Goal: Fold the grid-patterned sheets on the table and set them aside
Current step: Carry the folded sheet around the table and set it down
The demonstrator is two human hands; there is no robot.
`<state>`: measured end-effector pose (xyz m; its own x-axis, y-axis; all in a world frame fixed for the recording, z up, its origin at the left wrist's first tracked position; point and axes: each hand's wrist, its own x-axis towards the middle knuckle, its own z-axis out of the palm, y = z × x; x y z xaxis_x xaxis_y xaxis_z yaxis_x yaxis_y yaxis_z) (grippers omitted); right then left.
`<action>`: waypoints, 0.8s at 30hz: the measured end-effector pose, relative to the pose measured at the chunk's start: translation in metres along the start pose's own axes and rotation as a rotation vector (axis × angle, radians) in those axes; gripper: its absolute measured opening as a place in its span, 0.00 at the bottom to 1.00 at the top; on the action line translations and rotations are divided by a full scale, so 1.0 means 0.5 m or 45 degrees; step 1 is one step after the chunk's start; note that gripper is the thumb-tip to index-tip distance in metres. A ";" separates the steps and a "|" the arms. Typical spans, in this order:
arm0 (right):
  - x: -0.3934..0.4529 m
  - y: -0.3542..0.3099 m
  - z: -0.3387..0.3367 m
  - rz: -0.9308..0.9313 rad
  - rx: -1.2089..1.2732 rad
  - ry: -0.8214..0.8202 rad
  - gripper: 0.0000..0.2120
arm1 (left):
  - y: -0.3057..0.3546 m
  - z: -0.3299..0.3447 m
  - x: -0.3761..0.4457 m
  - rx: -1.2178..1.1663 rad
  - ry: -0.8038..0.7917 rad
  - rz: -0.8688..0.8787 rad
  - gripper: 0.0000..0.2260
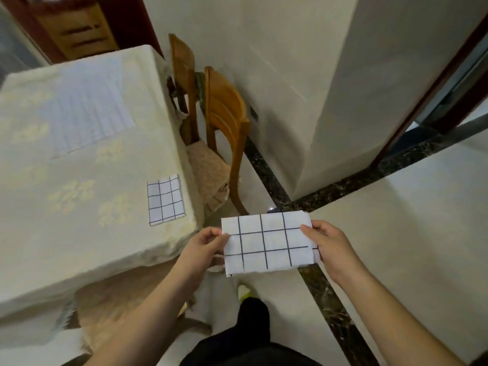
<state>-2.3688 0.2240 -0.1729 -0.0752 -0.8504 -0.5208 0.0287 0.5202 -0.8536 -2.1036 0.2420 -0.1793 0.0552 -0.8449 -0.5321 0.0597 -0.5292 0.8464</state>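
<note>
Paper, by the look of it: the half-folded grid sheet (266, 244) I hold low in the centre of the frame is thin, light and limp, already doubled, with loose layers showing at its right end and lower-left corner. I judge it creases easily and tears if tugged, so the short ends are the right place to hold it. My left hand (204, 243) pinches the left end between thumb and fingers, the other fingers curled under. My right hand (328, 247) pinches the right end the same way, thumb on top. The sheet hangs in the air over the floor, just off the table corner, touching nothing but my fingers.

Below it I see my dark trouser leg (253, 320) and one foot on the pale tiles.

To the left, the table (79, 233) under a cream cloth carries a smaller folded grid sheet (165, 199) near its right edge, middle of the frame. Farther up the left lies a large flat sheet (89, 109), its pattern washed out by glare; I take it for one not yet folded.

Two wooden chairs (224, 122) crowd the table's right side, just beyond the set-aside piece. They could snag my arm when I reach over.
</note>
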 end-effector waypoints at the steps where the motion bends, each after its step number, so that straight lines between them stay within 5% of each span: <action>1: 0.027 -0.010 0.013 0.011 -0.025 -0.012 0.10 | -0.001 -0.008 0.019 -0.028 0.023 0.000 0.04; 12: 0.294 -0.165 0.237 -0.010 -0.363 -0.210 0.08 | 0.037 -0.128 0.194 -0.236 0.378 -0.057 0.05; 24: 0.499 -0.267 0.488 -0.003 -0.721 -0.670 0.09 | 0.061 -0.227 0.261 -0.480 0.691 -0.120 0.05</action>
<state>-2.1482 -0.0770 -0.1925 0.4131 -0.7032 -0.5786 -0.4961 0.3590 -0.7906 -1.9813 0.1247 -0.2255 0.5204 -0.5851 -0.6220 0.4278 -0.4517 0.7829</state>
